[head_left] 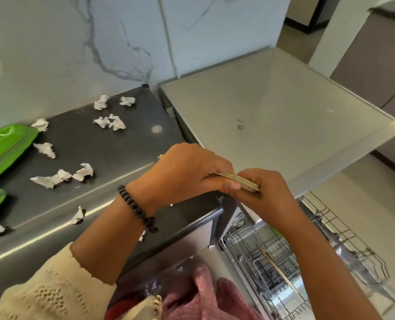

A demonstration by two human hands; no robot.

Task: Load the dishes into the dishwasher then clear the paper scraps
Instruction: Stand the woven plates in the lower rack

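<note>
Both hands meet over the counter's right end, above the open dishwasher. My left hand (187, 172) and my right hand (263, 192) together grip a thin, flat, speckled beige dish (236, 180), seen edge-on between the fingers. Below them the dishwasher's wire rack (272, 257) is pulled out, with a flat beige piece (275, 262) standing in it and a bit of green showing. Several crumpled white paper scraps (110, 121) lie scattered over the dark counter (122, 155). Two green dishes (5, 146) sit at the counter's left edge.
A grey glass-topped unit (272, 107) stands to the right of the counter, above the dishwasher opening. A marble wall (76, 42) backs the counter. Pink clothing fills the bottom centre. Light floor shows at the right.
</note>
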